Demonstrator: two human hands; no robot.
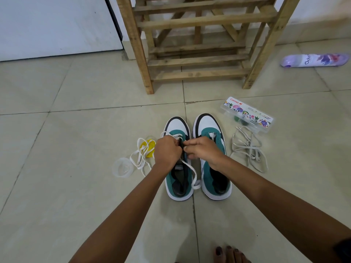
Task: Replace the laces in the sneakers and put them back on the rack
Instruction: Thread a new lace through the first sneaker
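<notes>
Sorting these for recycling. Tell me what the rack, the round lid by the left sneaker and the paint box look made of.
Rack: unfinished wood, grain showing. Lid: clear, likely plastic. Box: clear glossy plastic, printed label.

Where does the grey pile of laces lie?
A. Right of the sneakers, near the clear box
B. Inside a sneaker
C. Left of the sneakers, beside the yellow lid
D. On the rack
A: the grey laces lie on the floor right of the sneakers, just below the clear box.
</notes>
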